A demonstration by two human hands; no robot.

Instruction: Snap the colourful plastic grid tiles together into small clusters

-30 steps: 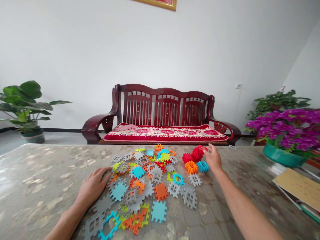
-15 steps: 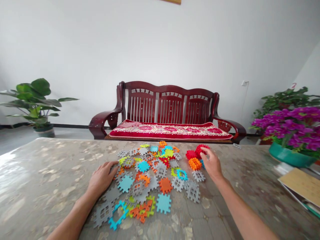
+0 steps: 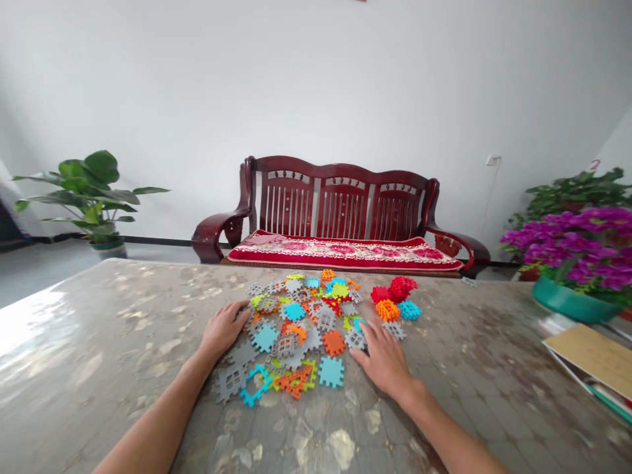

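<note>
A spread of notched plastic interlocking tiles in grey, blue, orange, red and lime lies on the table. My left hand rests open at the spread's left edge, its fingertips beside grey and lime pieces. On the right side, my right hand is open with fingers apart, over a blue frame piece and a grey window tile. Left of that hand lie an orange tile and a light-blue tile. Beyond it are red stacked tiles, an orange stack and a blue stack.
Across the table stands a dark red wooden bench with a red patterned cushion. Purple flowers in a teal pot and a brown notebook sit at the right. A potted plant stands at the far left.
My right hand has left the red stack and come nearer and leftward onto the pieces around the blue frame. The blue stack now shows fully. My left hand stays by the spread; the view has shifted slightly.
</note>
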